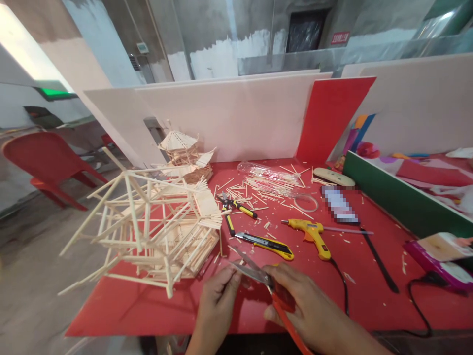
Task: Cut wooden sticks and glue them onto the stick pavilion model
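Observation:
My right hand (295, 296) is closed around the red-handled scissors (253, 272), whose two blades are apart and point toward my left hand. My left hand (219, 296) is pinched just beside the blade tips. A tiny pale piece seems to show at its fingertips, too small to make out. Left of my hands stands a wooden stick framework (138, 222), an open lattice with a stepped base. Just beyond the scissors lie a yellow-and-black utility knife (266, 243) and yellow-handled pliers (238, 207). A yellow glue gun (310, 232) rests to the right.
Loose sticks (240, 192) and a plastic bag of sticks (271, 178) lie farther back on the red table (258, 315). Also there are a tape roll (306, 202), a pixelated phone (339, 204), a pagoda-like model (181, 148), a black cord (342, 286) and a green-sided box (399, 190).

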### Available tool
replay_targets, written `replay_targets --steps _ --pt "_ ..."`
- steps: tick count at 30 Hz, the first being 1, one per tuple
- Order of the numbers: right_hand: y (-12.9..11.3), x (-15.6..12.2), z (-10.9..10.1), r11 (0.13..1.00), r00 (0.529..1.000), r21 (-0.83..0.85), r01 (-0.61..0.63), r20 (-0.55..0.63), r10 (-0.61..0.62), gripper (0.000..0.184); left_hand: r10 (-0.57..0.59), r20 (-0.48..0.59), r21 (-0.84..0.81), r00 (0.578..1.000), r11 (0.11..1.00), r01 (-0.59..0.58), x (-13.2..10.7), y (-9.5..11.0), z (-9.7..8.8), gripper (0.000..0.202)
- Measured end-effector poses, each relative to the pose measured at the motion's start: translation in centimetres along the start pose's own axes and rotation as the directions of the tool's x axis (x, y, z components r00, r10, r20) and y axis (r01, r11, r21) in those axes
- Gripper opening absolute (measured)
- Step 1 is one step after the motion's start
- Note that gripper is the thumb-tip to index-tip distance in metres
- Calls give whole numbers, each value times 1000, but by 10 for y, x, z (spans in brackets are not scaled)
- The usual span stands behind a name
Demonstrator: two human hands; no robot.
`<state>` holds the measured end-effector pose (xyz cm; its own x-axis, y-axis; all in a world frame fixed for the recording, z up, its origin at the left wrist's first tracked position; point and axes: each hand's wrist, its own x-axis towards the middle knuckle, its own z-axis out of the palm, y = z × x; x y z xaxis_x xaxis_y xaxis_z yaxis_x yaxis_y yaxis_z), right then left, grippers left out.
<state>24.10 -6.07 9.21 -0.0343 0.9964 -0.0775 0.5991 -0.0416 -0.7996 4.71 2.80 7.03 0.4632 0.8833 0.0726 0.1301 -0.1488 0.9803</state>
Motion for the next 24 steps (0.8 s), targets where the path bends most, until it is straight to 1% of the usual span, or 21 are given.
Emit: replay_targets --steps 6,10,17,21,24 --pt "-3 1 -3 1000 999 7 23 -26 -23 36 2 15 64 1000 998 -3 2 -7 1 32" --pt "-4 0 -4 999 998 -3 49 -31 -49 30 7 31 76 999 997 -10 4 -5 1 33" --pt "-1 -1 0 999 998 17 52 -38 -51 24 1 35 80 999 997 -4 5 -3 1 31" --pt "0 -2 4 998 1000 57 13 -15 -12 21 -12 35 67 999 998 10 4 -4 5 30" --pt "1 -5 5 997 999 66 -37 -7 38 21 -71 13 41 997 997 71 3 -5 11 24"
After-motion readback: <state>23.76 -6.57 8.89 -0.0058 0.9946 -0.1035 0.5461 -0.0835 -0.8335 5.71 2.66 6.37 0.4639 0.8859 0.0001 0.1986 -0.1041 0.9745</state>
